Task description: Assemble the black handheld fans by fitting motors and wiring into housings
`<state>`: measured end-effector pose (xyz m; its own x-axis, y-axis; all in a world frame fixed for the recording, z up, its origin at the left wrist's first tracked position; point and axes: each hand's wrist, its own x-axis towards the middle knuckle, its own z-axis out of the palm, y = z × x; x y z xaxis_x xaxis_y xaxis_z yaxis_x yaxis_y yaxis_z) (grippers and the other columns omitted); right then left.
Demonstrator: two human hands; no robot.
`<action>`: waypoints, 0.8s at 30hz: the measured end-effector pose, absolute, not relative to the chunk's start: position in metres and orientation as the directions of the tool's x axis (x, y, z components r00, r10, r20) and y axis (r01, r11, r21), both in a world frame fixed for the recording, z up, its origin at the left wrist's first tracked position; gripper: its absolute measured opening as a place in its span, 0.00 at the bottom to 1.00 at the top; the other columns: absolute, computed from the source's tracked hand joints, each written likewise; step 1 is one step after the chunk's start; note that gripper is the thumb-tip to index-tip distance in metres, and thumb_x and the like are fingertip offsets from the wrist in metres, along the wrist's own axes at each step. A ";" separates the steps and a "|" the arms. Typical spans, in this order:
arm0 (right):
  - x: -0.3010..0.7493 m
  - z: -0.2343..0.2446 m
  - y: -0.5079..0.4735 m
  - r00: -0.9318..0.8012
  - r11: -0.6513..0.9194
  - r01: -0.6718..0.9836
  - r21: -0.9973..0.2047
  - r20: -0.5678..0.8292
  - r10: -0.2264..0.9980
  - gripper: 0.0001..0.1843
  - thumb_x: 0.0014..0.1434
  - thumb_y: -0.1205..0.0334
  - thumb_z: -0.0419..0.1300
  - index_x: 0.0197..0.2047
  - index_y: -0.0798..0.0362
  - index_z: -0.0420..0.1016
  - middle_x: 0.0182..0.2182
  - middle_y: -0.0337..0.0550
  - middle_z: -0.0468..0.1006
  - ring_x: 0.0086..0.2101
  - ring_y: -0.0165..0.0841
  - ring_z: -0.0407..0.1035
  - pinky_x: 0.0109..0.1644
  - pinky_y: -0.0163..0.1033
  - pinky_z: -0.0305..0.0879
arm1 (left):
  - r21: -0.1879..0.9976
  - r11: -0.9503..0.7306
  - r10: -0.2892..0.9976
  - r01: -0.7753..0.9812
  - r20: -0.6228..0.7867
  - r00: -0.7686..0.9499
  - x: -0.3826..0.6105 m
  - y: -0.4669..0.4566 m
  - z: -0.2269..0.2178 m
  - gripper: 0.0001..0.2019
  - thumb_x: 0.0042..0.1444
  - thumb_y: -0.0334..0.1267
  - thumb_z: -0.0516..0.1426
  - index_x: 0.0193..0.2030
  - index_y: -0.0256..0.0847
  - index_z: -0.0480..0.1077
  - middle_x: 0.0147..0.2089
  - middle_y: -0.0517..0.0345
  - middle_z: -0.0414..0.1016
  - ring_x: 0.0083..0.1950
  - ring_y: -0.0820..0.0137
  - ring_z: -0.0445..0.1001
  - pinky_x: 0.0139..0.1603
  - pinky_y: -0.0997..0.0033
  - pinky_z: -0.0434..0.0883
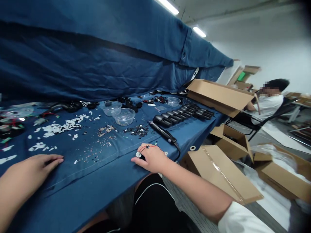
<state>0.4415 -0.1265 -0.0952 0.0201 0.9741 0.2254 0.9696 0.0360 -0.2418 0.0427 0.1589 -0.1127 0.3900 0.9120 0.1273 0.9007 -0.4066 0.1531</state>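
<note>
Pinching one wired disc [138, 154] in right grip [150, 158]; left grip [36, 165] open on cloth [80, 173].

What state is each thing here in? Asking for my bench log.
Left hand, open, flat on the blue cloth
Right hand, curled over a small wired part
Clear plastic bowls, upright, uncovered
Black corded tool, lying on the cloth
Upper cardboard box, flaps open
Lower cardboard box, taped along its seam
Co-worker, seated on a chair
</note>
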 end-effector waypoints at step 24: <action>0.436 -0.118 -0.137 0.044 0.025 0.977 -0.211 0.314 0.948 0.20 0.82 0.50 0.54 0.53 0.55 0.82 0.46 0.52 0.86 0.48 0.47 0.78 0.57 0.48 0.68 | 0.156 -0.402 0.916 0.902 0.050 0.399 0.069 0.088 -0.071 0.13 0.79 0.47 0.64 0.55 0.38 0.78 0.53 0.52 0.81 0.51 0.63 0.82 0.58 0.55 0.83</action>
